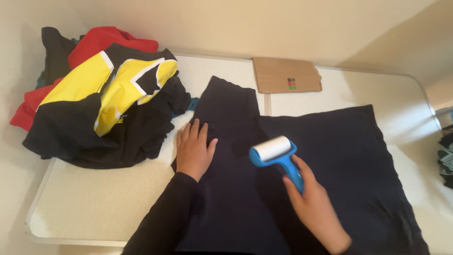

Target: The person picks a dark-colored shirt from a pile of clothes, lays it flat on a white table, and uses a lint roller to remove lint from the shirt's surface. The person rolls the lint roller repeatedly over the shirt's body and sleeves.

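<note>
A pale speckled bench (118, 203) with rounded corners fills most of the view, set against a cream wall. Spread flat over its middle and right side lies a dark navy garment (330, 156), one sleeve reaching up toward the far edge. On the left end of the bench sits a heap of clothes (99, 99) in black, yellow and red, spilling slightly past the edge, its near side just beside the navy sleeve. A brown cardboard envelope (285, 74) lies flat at the far edge, just past the garment.

The left hand (193, 148), coming out of a dark sleeve, is pressed flat on the garment with fingers spread and palm down, gripping nothing. The right hand (314, 205) is wrapped around the blue handle of a lint roller (276, 156), fingers closed tight on it. The roller's white drum rests on the navy cloth near the middle of the bench, between the two hands and just to the right of the left hand's thumb. The hands are well apart from each other.
</note>
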